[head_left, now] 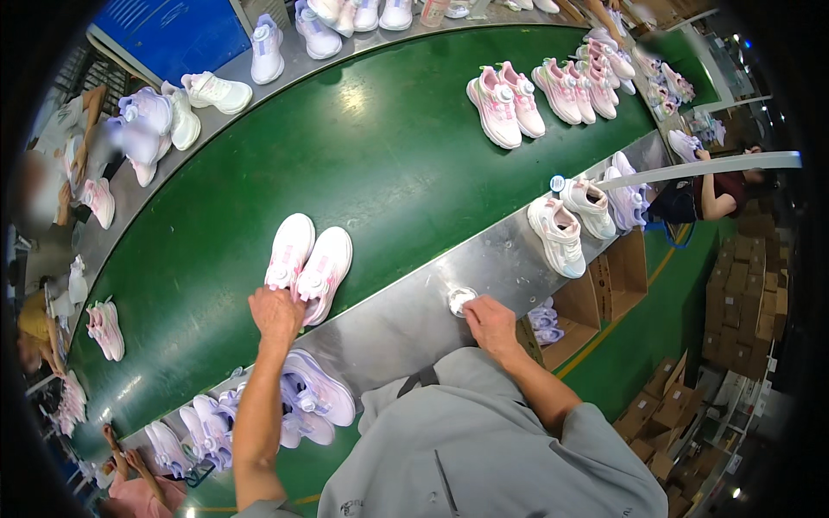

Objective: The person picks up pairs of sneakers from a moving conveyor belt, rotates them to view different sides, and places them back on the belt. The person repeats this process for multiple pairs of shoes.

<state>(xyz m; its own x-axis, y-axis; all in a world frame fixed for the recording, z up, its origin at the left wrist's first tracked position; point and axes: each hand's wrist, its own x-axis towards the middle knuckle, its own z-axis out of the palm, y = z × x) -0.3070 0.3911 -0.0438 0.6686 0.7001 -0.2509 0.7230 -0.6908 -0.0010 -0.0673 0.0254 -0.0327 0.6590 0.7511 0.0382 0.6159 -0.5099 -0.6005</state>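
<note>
A pair of white and pink sneakers [324, 268] lies side by side on the green belt, toes pointing away from me. My left hand [278, 314] is closed around their heel end, with its fingers partly hidden by the back of the hand. On the metal ledge in front of my body sits a small round white dish [462, 300]. The fingertips of my right hand [494, 326] are bent together at the dish's right edge. Whatever they pinch, if anything, is too small to make out.
White sneakers [558, 235] stand on the ledge at right, near open cardboard boxes [574, 315]. Lilac sneakers [315, 388] are beside my left forearm. Pink pairs [501, 104] sit farther along the belt. Co-workers are around its edges, one in a pink top [142, 492].
</note>
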